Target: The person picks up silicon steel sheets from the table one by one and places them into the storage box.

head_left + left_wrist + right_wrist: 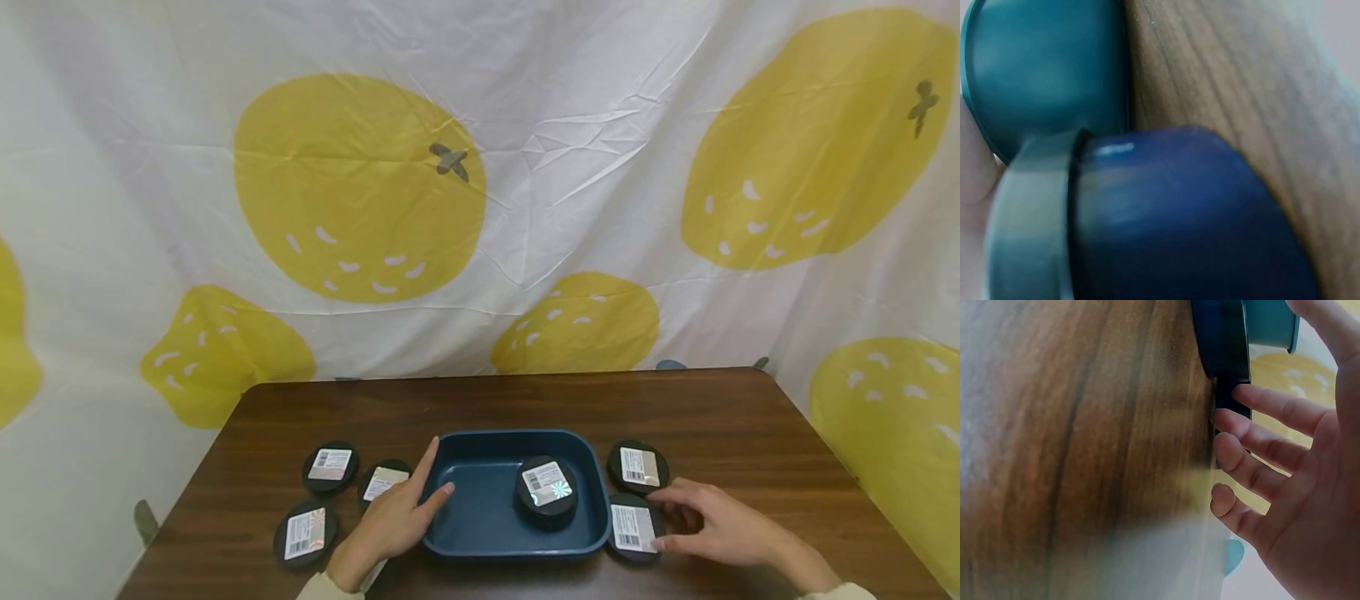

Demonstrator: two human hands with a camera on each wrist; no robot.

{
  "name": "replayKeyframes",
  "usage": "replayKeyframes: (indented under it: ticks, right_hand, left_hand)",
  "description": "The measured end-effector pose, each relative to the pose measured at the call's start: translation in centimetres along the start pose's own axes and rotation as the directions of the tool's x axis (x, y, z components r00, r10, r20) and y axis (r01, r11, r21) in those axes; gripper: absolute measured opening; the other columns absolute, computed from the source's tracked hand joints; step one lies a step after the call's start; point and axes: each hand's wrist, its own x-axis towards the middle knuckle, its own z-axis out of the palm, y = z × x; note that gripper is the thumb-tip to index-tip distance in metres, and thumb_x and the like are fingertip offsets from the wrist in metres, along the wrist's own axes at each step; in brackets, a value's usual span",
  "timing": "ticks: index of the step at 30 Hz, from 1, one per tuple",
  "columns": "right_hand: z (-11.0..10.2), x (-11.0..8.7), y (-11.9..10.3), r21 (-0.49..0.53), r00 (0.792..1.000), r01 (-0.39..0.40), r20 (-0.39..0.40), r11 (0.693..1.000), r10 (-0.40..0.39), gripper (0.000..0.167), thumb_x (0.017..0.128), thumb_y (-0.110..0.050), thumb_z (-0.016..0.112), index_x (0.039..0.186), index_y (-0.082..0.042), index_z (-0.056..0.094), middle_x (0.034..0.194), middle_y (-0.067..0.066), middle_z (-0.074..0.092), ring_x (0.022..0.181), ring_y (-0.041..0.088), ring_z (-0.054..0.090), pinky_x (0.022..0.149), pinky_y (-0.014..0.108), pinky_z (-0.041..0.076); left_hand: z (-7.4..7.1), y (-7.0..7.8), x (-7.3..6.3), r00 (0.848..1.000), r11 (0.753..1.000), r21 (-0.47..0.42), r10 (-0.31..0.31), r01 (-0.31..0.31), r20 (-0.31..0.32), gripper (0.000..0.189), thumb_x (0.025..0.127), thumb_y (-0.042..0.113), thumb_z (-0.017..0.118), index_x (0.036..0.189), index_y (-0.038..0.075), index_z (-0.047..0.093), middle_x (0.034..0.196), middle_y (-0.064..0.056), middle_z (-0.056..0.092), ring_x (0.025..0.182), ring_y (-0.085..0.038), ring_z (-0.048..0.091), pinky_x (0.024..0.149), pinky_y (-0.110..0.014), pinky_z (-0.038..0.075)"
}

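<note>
A dark blue rectangular tray (480,517) lies on the table, with a round black labelled jar (546,490) inside its right half. My left hand (393,518) rests at the tray's left rim, index finger and thumb spread and fairly straight. Beside the tray's right end sit two more black jars, a far one (637,467) and a near one (632,527). My right hand (708,523) is right at these two, thumb at the near jar's edge and fingers at the far side. In the right wrist view its fingers (1272,447) are spread and loosely bent.
Left of the tray stand several similar black jars, among them a far-left jar (330,467), a near-left jar (305,535) and one next to my left hand, a partly covered jar (384,478). Behind the wooden table (480,402) hangs a fruit-print cloth (570,208).
</note>
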Motion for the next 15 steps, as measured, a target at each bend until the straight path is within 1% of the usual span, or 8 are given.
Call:
replayKeyframes:
  ticks: [6,10,12,13,15]
  right_hand:
    - [0.31,-0.10,-0.17,0.008,0.998,-0.056,0.014,0.998,0.056,0.066,0.079,-0.041,0.082,0.130,-0.007,0.060,0.094,-0.005,0.053,0.074,0.001,0.047,0.060,0.020,0.041]
    - [0.69,-0.10,-0.16,-0.026,1.000,-0.021,0.005,0.999,0.021,0.077,0.075,-0.045,0.085,0.135,-0.007,0.055,0.097,-0.007,0.050,0.080,0.001,0.046,0.063,0.021,0.039]
    - [0.83,-0.04,-0.16,-0.041,1.000,-0.021,0.011,0.999,0.021,0.081,0.074,-0.048,0.085,0.138,-0.009,0.053,0.099,-0.007,0.049,0.084,0.001,0.046,0.066,0.021,0.039]
    - [0.86,0.02,-0.19,-0.042,0.999,-0.027,0.022,0.999,0.028,0.083,0.074,-0.048,0.085,0.139,-0.010,0.052,0.100,-0.007,0.049,0.087,0.002,0.047,0.068,0.021,0.039]
    - [0.80,0.17,-0.31,-0.027,0.996,-0.068,0.062,0.997,0.070,0.086,0.074,-0.049,0.084,0.143,-0.014,0.048,0.104,-0.005,0.048,0.092,0.004,0.047,0.072,0.022,0.039]
  left_hand:
    - [-0.06,0.06,-0.01,1.000,1.000,-0.002,-0.002,0.002,0.005,0.072,0.101,0.056,0.044,0.160,0.028,0.015,0.142,-0.024,0.053,0.121,-0.044,0.057,0.096,-0.066,0.042]
    - [-0.11,0.12,-0.01,1.000,1.000,-0.007,-0.002,0.003,0.011,0.072,0.101,0.057,0.043,0.160,0.028,0.014,0.142,-0.024,0.052,0.122,-0.045,0.057,0.096,-0.066,0.041]
    - [-0.13,0.14,-0.03,1.000,1.000,-0.011,-0.005,0.006,0.015,0.072,0.101,0.057,0.044,0.160,0.029,0.014,0.143,-0.024,0.051,0.122,-0.045,0.056,0.096,-0.067,0.041]
    - [-0.12,0.12,-0.04,1.000,1.000,-0.012,-0.006,0.006,0.016,0.072,0.101,0.056,0.044,0.160,0.028,0.014,0.143,-0.024,0.051,0.122,-0.045,0.056,0.096,-0.067,0.041]
    - [-0.12,0.12,-0.08,1.000,1.000,-0.014,-0.010,0.011,0.017,0.072,0.100,0.057,0.044,0.160,0.029,0.014,0.144,-0.023,0.051,0.123,-0.045,0.056,0.096,-0.067,0.041]
